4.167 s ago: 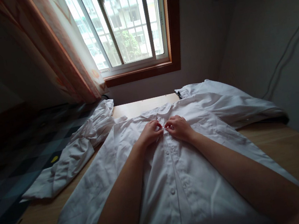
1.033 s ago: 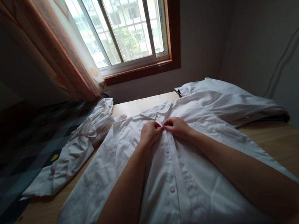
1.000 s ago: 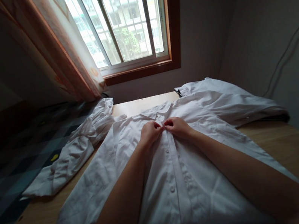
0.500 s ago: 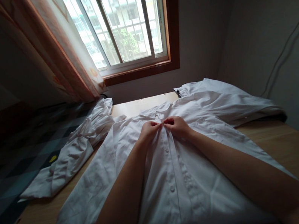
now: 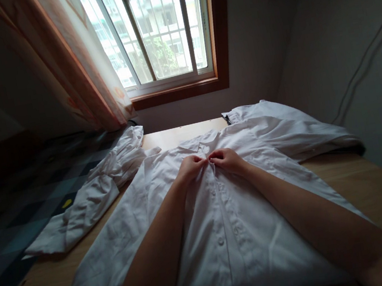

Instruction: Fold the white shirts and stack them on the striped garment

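White collared cloth shirt [image 5: 243, 222], spread front-up, is pinched just below its collar [image 5: 211, 135] by the left hand [image 5: 192, 167] and right hand [image 5: 228, 160]; keeping the cloth flat and level would probably help (small round buttons [image 5: 221, 242] slip easily). Beneath is a pale wooden table [image 5: 379, 194], with dark checked bedding [image 5: 4, 235] to the left and a bright window [image 5: 162, 35] beyond.

The shirt [image 5: 221, 228] is of matt, creased cloth.

Shirt [image 5: 217, 221] on tabletop [image 5: 370, 188], collar [image 5: 208, 137] toward window [image 5: 164, 25] behind; left fingers [image 5: 197, 159] just beside right fingers [image 5: 216, 155], below collar. Curtain [image 5: 79, 69] left of window.
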